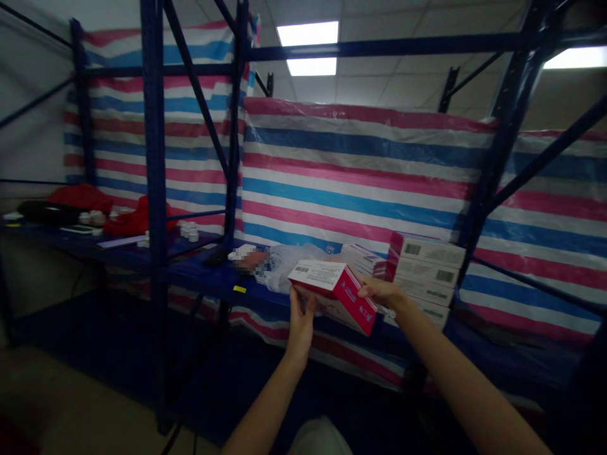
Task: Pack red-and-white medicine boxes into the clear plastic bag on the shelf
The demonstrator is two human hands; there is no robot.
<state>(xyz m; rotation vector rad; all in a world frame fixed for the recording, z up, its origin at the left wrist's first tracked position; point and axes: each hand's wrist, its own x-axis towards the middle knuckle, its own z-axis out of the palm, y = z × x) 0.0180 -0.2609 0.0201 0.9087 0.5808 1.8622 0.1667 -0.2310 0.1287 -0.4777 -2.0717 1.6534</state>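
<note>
Both my hands hold a red-and-white carton (334, 292) with a barcode label on top, just in front of the blue shelf (213, 276). My left hand (301, 325) grips its near left end with fingers closed. Closed round the carton's right end is my right hand (382, 292). A stack of similar cartons (427, 272) stands on the shelf right behind my right hand, and a lower stack (363, 259) lies beside it. A crumpled clear plastic bag (289, 262) sits on the shelf behind the held carton.
Dark blue rack uprights (154, 189) and diagonal braces frame the shelf, backed by a red, white and blue striped tarpaulin (360, 183). Farther left on the shelf lie red cloth (135, 221), small white containers (190, 232) and dark items. The floor below is dim.
</note>
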